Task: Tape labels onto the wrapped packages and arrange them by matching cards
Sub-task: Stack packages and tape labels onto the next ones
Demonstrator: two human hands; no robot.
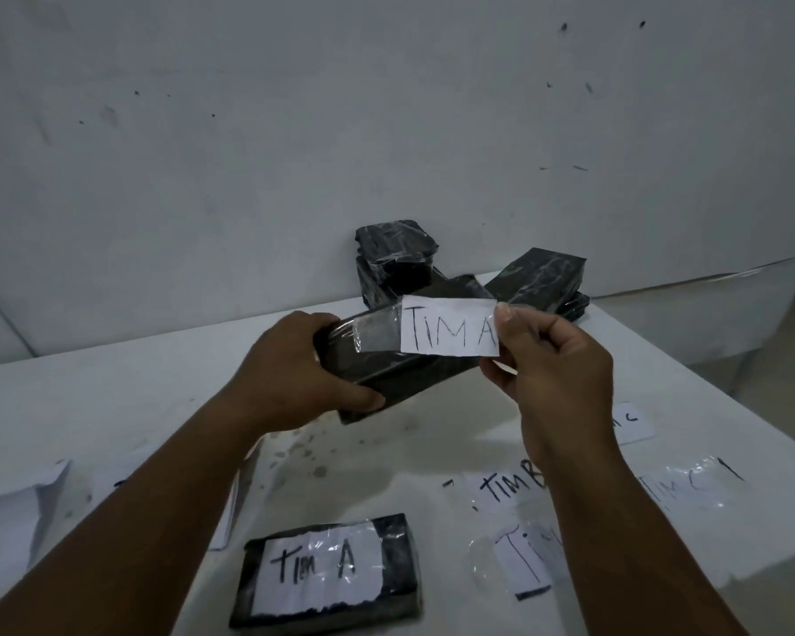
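Left hand [294, 364]: centre of frame, fingers wrapped round the left end of a black wrapped package [386, 360], held above the tabletop [111, 406].
Right hand [551, 355]: centre right, thumb and fingertips pinching the right edge of a white label [448, 330] reading "TIM A".
Label position: lies across the upper face of the held package; a strip of clear tape [377, 332] runs from its left edge onto the black wrap.
Finished package [327, 569]: bottom centre, flat on the tabletop, "TIM A" label taped on its top.
Unlabelled packages [395, 250]: black pile at frame centre against the wall, behind the hands.
Loose labels: "TIM B" slip [508, 488] lower right, more taped slips [519, 566] just beside it, partly hidden by the right forearm; their writing is only partly readable.
Cards: white paper [15, 511] at lower left edge, marking cut off by the frame.
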